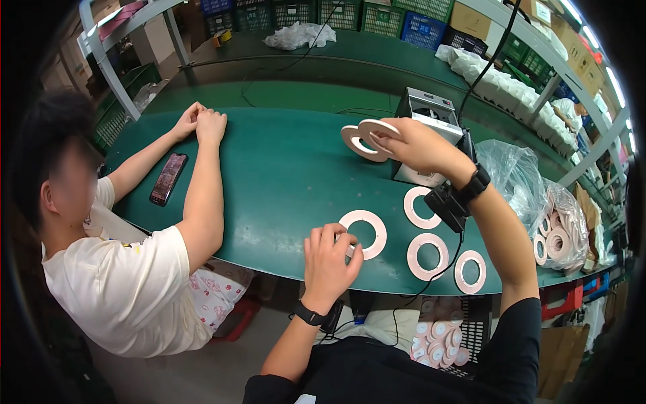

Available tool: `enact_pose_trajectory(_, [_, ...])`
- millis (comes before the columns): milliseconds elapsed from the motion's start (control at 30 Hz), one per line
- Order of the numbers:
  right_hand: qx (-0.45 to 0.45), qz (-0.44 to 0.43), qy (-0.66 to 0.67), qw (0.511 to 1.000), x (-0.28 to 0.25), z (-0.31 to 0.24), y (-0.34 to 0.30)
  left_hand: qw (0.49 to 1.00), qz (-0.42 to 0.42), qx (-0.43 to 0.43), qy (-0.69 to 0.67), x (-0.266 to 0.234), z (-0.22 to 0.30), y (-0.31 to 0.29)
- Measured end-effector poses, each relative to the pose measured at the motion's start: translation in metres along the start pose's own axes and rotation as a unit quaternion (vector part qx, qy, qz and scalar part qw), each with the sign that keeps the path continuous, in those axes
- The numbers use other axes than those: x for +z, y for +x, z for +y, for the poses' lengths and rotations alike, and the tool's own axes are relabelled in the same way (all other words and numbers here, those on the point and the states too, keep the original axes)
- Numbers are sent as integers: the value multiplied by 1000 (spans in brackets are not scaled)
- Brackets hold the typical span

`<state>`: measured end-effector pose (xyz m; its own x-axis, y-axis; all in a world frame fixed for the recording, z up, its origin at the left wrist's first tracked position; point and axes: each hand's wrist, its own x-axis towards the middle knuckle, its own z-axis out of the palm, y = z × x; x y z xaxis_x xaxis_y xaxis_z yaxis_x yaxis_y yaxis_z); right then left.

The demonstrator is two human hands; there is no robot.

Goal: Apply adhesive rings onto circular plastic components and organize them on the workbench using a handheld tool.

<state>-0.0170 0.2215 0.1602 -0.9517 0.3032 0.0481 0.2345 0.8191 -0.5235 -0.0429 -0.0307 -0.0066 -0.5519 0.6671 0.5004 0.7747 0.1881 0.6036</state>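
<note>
My right hand is raised over the far side of the table, its fingers closed on a pale pink flat ring. A second pale ring overlaps it just below; whether I hold that one too is hard to tell. My left hand is near the front edge, fingers apart, touching the left side of a flat ring on the tabletop. To its right lie three more rings: one farther back, one in the middle and one at the edge.
A grey and black boxy device stands behind my right hand. Clear bags of rings sit at right. Below the edge is a black crate of round pieces. A co-worker sits at left, hands together, beside a phone.
</note>
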Motion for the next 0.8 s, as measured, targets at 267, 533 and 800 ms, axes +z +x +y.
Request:
enact_pose_trajectory(267, [-80, 50, 52, 994, 15, 11, -5, 1000, 0, 3, 13, 0, 1, 0])
enact_pose_trajectory(533, [-256, -12, -5, 967, 59, 8, -20, 1000, -9, -2, 20, 2, 4, 1])
enact_pose_trajectory(800, [-179, -112, -7, 977, 15, -1, -73, 1000, -13, -4, 22, 0, 2, 0])
